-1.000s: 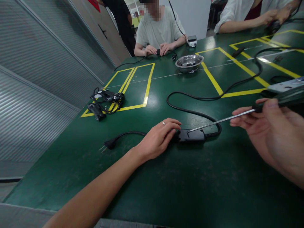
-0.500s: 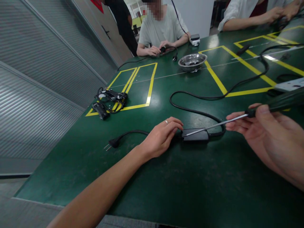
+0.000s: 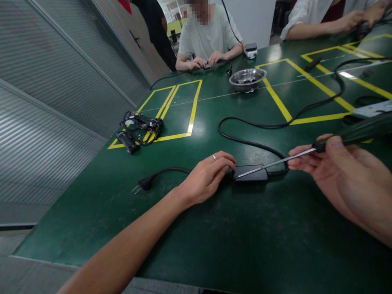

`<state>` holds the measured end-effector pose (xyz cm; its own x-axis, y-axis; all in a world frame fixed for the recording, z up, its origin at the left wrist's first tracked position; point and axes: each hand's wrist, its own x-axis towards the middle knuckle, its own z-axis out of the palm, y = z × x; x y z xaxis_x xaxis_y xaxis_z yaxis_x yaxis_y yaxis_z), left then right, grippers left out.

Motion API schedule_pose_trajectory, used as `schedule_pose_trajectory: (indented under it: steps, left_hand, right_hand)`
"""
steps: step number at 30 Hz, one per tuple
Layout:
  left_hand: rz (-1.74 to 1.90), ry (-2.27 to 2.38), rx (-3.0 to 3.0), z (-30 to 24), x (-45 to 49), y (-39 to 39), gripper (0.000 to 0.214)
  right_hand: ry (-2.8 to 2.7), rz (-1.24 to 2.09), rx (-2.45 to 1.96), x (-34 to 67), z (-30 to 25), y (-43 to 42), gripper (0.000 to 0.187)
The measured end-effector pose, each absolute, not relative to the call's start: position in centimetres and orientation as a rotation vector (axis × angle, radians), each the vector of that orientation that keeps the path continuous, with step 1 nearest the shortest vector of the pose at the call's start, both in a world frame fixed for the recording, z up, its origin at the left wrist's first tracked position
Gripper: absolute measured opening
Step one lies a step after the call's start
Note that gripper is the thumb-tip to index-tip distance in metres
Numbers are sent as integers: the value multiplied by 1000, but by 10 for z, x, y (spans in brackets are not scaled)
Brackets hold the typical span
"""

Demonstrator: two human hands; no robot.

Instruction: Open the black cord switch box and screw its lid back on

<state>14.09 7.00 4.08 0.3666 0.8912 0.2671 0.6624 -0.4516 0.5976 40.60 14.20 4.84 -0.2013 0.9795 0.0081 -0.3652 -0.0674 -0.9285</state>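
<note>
1 green table (image 3: pixel 214 245), spanning the lower frame and reaching to the upper right. 1 right hand (image 3: pixel 346 167), at right: we saw its thumb and fingers closed on the handle of 1 screwdriver (image 3: pixel 361 133), the shaft slanting down to the left. 1 left hand (image 3: pixel 208 175), at centre: its fingers were bent, with the tips at the left end of 1 black box (image 3: pixel 255 176); we could not tell whether they pinched it or only rested there. The box lay on the table just right of centre, the screwdriver's tip at its left end. 1 plug (image 3: pixel 145 183), left of centre, 2 prongs pointing left. 1 black cable (image 3: pixel 254 121), winding from the box's right end towards the upper right. 1 cable bundle (image 3: pixel 143 124), left, lying over yellow tape (image 3: pixel 191 118). 1 metal bowl (image 3: pixel 247 79), above centre. 1 seated person (image 3: pixel 208 38), top centre, both hands at a small dark object (image 3: pixel 207 65).
</note>
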Motion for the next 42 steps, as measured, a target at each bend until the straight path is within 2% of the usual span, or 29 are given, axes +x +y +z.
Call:
schedule_pose_trajectory:
  steps: [10,29,35,42]
  left_hand:
    - [809,1288,2126,42,146,70,11]
    - [748,1306,1962,48,145,70,8]
    - [684,1398,1995,41,149,67,38]
    - [686,1381,2058,33,155,70,43]
  right_hand:
    - [-1070,1488,-849,405,48,143,12]
    - [-988,1439,-915,412,52,152,15]
    - [-1003,1392,-893,411,57,152,11]
    - [-1171,1362,-769,412,60,143,8]
